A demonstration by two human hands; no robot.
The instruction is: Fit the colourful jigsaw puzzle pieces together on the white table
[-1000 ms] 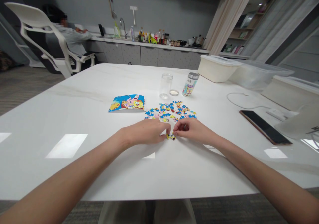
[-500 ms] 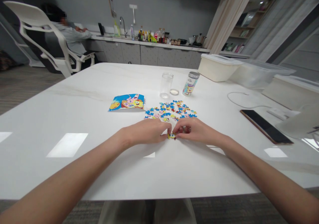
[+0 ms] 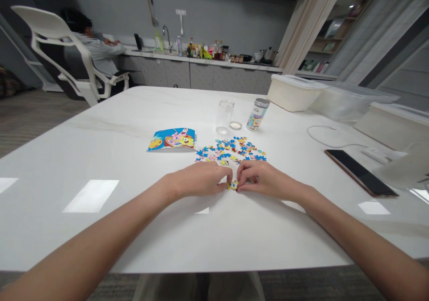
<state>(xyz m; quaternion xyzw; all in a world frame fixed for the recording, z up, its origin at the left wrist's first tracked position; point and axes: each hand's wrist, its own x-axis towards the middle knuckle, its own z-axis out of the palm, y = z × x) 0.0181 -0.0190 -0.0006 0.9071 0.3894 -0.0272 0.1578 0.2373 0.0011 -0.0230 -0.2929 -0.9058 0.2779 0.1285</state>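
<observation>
A small yellow printed jigsaw section (image 3: 233, 185) lies on the white desk (image 3: 201, 243), partly hidden; my right hand (image 3: 259, 178) pinches its edge, fingers nearly together; my left hand (image 3: 204, 178) curls against it, grip I can't tell.

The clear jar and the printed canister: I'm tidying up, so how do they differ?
The clear jar is open on top; the printed canister wears a silver lid. The jar is plain and see-through, while the canister carries colorful cartoon artwork. Both are cylinders standing on the white table.
</observation>
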